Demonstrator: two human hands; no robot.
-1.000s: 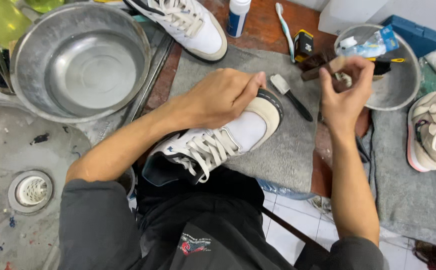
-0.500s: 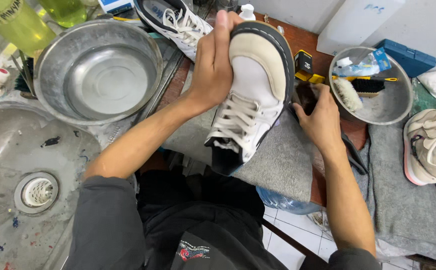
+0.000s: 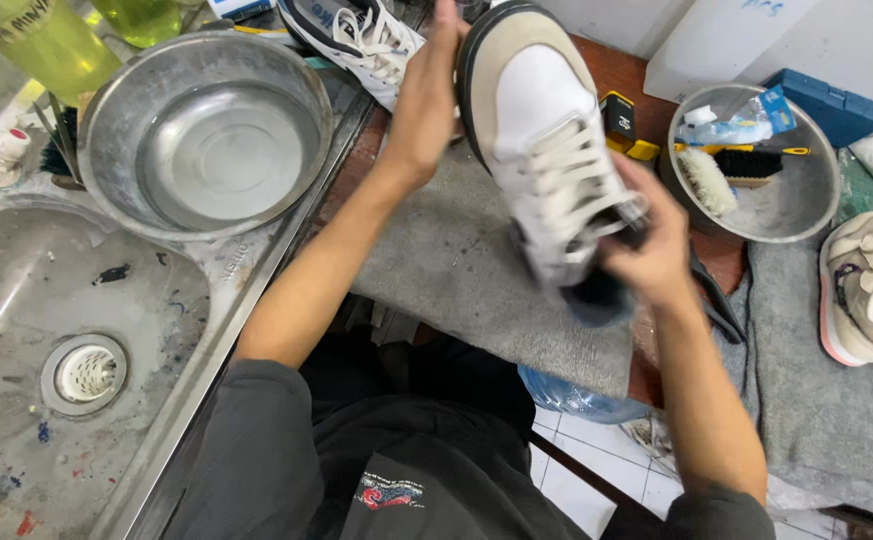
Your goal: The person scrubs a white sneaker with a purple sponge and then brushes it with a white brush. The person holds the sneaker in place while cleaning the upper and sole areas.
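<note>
Steel sink (image 3: 27, 300) took up the left, stained, drain strainer (image 3: 85, 372) in its floor. Brown desk (image 3: 647, 80) ran to the right, mostly covered by a grey mat (image 3: 457, 270) in the middle and a grey towel (image 3: 797, 380) at right. Large steel basin (image 3: 202, 140) with water sat on the sink ledge, near the mat. Smaller steel bowl (image 3: 767, 200) sat at the upper right of the desk, holding a black-bristled brush (image 3: 752, 165), a pale brush (image 3: 707, 180) and a plastic packet (image 3: 742, 120). Blue box (image 3: 827, 100) was just behind that bowl. White sneaker (image 3: 547, 150) with beige toe panel and dark sole edge was lifted above the mat, toe pointing away, laces facing the camera, clear of the desk. Left hand (image 3: 422, 110) was closed around the toe end from the left side, fingers wrapped behind it. Right hand (image 3: 647, 250) was closed on the heel and collar end, thumb over the laces. Second white-and-dark sneaker (image 3: 357, 40) lay at the top edge beyond the left hand. Beige sneaker with pink sole (image 3: 867, 290) lay on the towel at far right. Yellow-and-black item (image 3: 622, 125) sat between the held sneaker and the bowl; couldn't tell what it was. Two green bottles (image 3: 47, 40) stood at top left.
</note>
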